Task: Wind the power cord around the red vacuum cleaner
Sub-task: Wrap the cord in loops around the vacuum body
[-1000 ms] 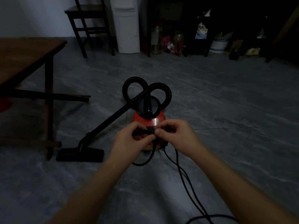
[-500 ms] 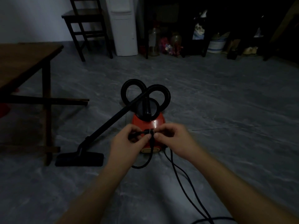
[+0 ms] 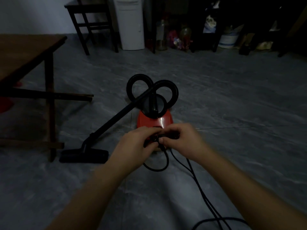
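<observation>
Lighting is poor, so fine detail is limited.

1. Floor (image 3: pixel 232 113): grey marbled tile that fills most of the frame.
2. Wooden table (image 3: pixel 25 52): at the left edge, upper half. Its crossed leg braces reach toward the centre.
3. Dark shelving (image 3: pixel 216 45): along the top right, holding jars and mixed clutter too dim to identify.
4. Dark wooden chair (image 3: pixel 89 15): upper left of centre, against the pale wall.
5. White floor-standing unit (image 3: pixel 129 22): top centre, just right of the chair.
6. Red vacuum cleaner (image 3: pixel 146 121): on the floor at the centre of the frame. Its near end is covered by the hands.
7. Black hose (image 3: pixel 140 75): rises from the top of the body in two loops that cross above it.
8. Black wand (image 3: pixel 113 120): slants down and to the left from the loops.
9. Floor nozzle (image 3: pixel 83 156): lies flat on the tile beside the table leg, at the wand's lower end.
10. Left hand (image 3: pixel 132 148): just below centre, with the fingers curled round the power cord (image 3: pixel 156 170).
11. Right hand (image 3: pixel 181 141): pinches the same cord between the thumb and bent fingers. It almost touches the left hand, directly in front of the vacuum body.
12. Cord: hangs in a small loop beneath the hands. Two strands trail over the floor to the bottom right, where they curve along the lower edge. No turns of cord can be made out on the body.
</observation>
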`<state>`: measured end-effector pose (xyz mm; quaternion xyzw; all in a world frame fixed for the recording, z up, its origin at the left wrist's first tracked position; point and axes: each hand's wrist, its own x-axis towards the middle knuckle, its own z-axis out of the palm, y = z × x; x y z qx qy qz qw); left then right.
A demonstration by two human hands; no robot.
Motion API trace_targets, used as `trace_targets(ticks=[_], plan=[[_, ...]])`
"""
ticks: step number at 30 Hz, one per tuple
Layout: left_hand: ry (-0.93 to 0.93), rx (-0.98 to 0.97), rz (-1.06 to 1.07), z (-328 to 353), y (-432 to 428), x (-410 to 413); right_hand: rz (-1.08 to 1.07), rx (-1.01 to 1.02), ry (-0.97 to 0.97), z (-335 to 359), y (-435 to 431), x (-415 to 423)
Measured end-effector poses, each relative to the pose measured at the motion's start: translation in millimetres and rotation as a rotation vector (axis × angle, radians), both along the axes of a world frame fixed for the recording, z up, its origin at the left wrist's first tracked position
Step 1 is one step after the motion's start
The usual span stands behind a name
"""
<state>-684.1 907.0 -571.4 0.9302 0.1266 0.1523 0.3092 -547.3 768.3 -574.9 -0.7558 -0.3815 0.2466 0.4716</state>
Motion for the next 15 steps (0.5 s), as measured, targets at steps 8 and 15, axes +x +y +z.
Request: trace_targets(ticks=[8, 15], plan=[[-0.108, -0.436, 0.273, 0, 4, 8, -0.050, 0.072, 0.029, 3, -1, 5], [-0.225, -0.748, 0.406, 13, -5, 13, -0.079, 0.096, 0.062, -2, 0, 5]])
